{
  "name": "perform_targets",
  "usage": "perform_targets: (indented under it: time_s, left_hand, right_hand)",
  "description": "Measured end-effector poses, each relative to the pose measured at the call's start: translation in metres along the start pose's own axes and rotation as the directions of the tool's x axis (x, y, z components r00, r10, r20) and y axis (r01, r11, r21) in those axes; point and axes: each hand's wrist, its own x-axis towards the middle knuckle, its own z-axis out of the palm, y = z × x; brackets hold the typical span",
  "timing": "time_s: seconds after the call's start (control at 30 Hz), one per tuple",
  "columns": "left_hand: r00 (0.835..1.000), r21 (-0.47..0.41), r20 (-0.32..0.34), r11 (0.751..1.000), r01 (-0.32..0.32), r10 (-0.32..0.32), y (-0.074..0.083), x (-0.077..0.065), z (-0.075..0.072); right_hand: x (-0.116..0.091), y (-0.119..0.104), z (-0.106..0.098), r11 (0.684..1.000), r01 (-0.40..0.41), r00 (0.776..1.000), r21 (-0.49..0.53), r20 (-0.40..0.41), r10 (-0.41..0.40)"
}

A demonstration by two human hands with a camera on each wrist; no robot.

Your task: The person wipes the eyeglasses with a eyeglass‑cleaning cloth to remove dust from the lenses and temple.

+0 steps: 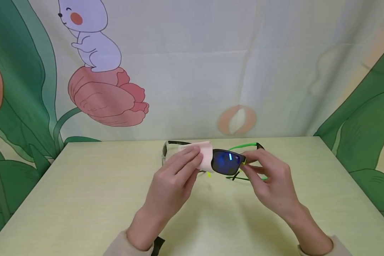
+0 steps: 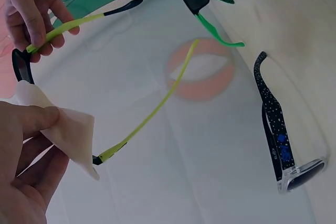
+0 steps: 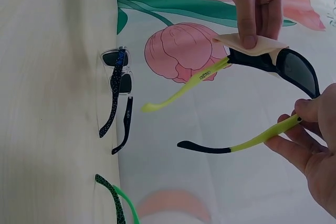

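Observation:
Sunglasses (image 1: 226, 163) with dark blue lenses, a black front and yellow-green temples are held up above the table. My right hand (image 1: 273, 179) pinches them at the hinge end of one temple (image 3: 268, 134). With my left hand (image 1: 176, 177) I pinch a pale pink cloth (image 2: 73, 132) folded over the other lens, which it hides in the head view. Fingers lie on the front of the cloth and the thumb (image 3: 247, 30) shows behind the lens. The other yellow temple (image 2: 152, 114) sticks out freely.
On the table (image 1: 92, 192), clear-framed sunglasses (image 2: 302, 174) with black speckled temples stand behind my left hand. Another pair with green temples (image 1: 248, 145) lies behind my right hand. A printed curtain (image 1: 179, 81) hangs at the table's back edge.

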Motion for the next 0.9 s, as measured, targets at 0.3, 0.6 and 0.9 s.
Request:
perform_targets:
  time_s: [0.3, 0.6, 0.9]
  left_hand:
    - [0.999, 0.003, -0.034, 1.000, 0.028, -0.028, 0.0034, -0.0029, -0.0028]
    - [0.996, 0.038, -0.083, 0.999, 0.022, -0.019, 0.0021, -0.0058, -0.0055]
    - [0.996, 0.032, -0.080, 0.999, 0.033, -0.030, 0.0013, -0.0070, -0.0047]
  right_hand:
    - [-0.0037, -0.0028, 0.0019, 1.000, 0.015, 1.000, -0.021, -0.004, -0.015]
    - [-0.0054, -0.0033, 0.0047, 0.998, 0.062, 0.997, -0.010, -0.048, -0.062]
    - [-0.0069, -0.0048, 0.0054, 0.998, 0.070, 0.997, -0.011, -0.042, -0.070]
